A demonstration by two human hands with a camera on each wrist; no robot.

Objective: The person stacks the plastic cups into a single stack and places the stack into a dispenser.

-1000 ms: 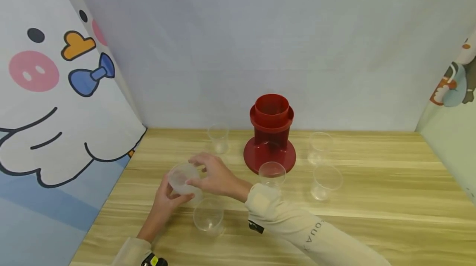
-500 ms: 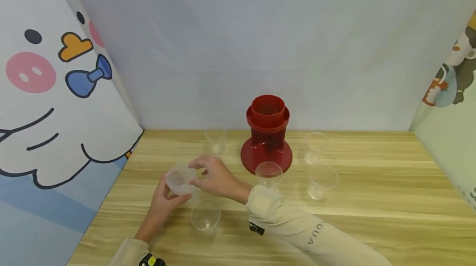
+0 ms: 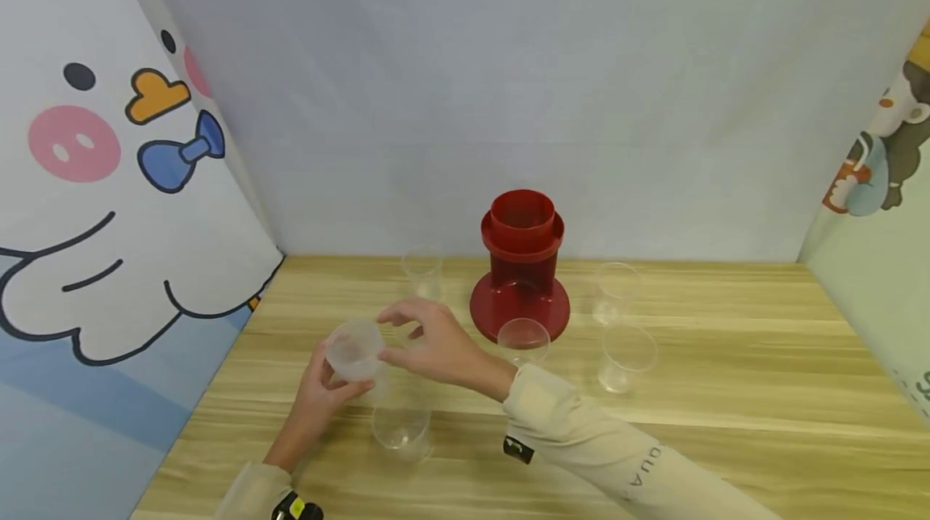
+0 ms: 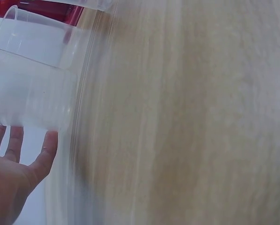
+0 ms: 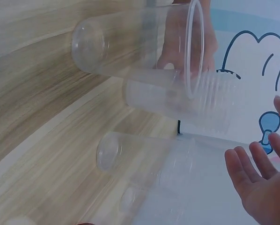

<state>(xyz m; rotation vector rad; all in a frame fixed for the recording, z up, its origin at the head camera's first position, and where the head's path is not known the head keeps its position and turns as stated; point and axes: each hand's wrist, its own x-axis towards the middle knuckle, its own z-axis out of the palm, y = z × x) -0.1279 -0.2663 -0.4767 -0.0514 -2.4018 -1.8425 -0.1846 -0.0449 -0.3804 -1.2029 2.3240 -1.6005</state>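
My left hand (image 3: pixel 320 391) grips a stack of nested clear plastic cups (image 3: pixel 354 350), tilted over the left part of the table. Several rims lie close together along the stack (image 5: pixel 205 103) in the right wrist view. My right hand (image 3: pixel 439 346) is just right of the stack's mouth, thumb and fingers spread. The right wrist view shows this hand (image 5: pixel 261 183) apart from the stack with nothing between its fingers. The left wrist view has the left hand's fingers (image 4: pixel 48 150) under the frosted-looking cup wall (image 4: pixel 27 93). A single clear cup (image 3: pixel 403 431) stands beside the left hand.
A red round-based holder (image 3: pixel 521 262) with a tubular top stands near the back wall. Around it are more single clear cups, one in front (image 3: pixel 523 336), one behind left (image 3: pixel 423 270), two to the right (image 3: pixel 617 290). A printed cloth (image 3: pixel 145 245) borders the left edge.
The right hand has drawn slightly right, its thumb leaving the stack's rim that it overlapped before. The left hand keeps the stack in nearly the same place. The head view has shifted a little.
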